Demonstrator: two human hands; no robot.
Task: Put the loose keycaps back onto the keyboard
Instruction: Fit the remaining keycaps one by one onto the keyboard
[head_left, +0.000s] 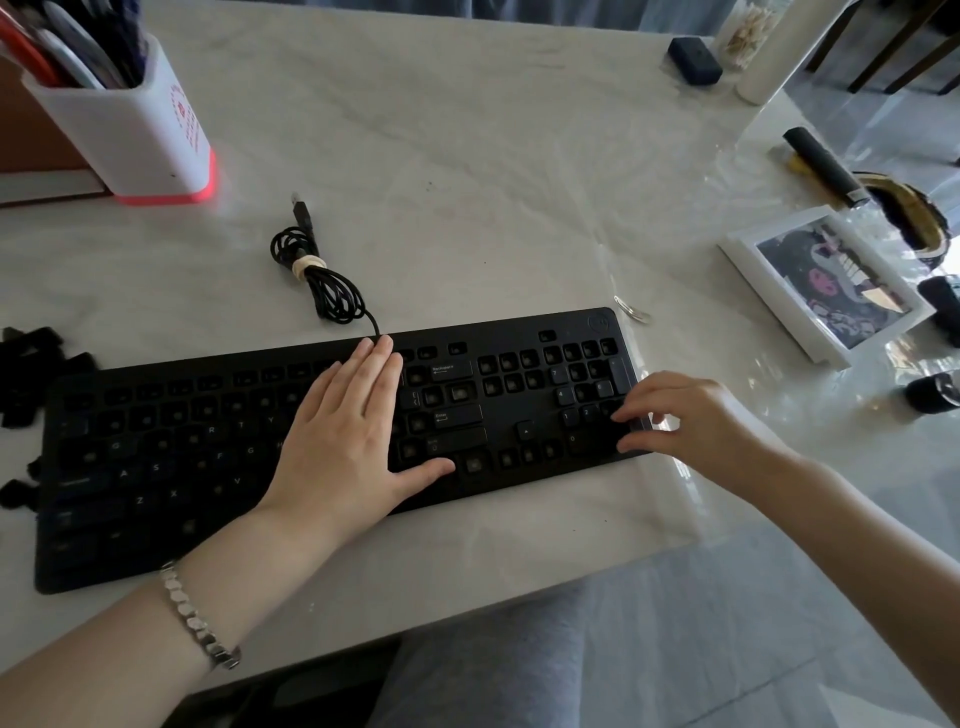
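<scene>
Keyboard (156, 467) lies flat on the table (467, 156), angled, with many bare switch sockets across the main block and numpad.

Left hand (348, 436): palm down on the keyboard's middle, fingers straight and together pointing to its far edge, thumb splayed toward the bottom row. Pressing flat, holding nothing. Bracelet (192, 613) on that wrist, forearm crossing the keyboard's near edge.

Right hand (691, 421): at the keyboard's right end, knuckles up, fingers curled, fingertips (621, 415) on the numpad's right edge. Can't tell if it's pinching a keycap.

Loose keycaps (31, 364): dark pile just off the keyboard's left end.

Bundled cable (332, 291) behind the keyboard's far edge.
</scene>
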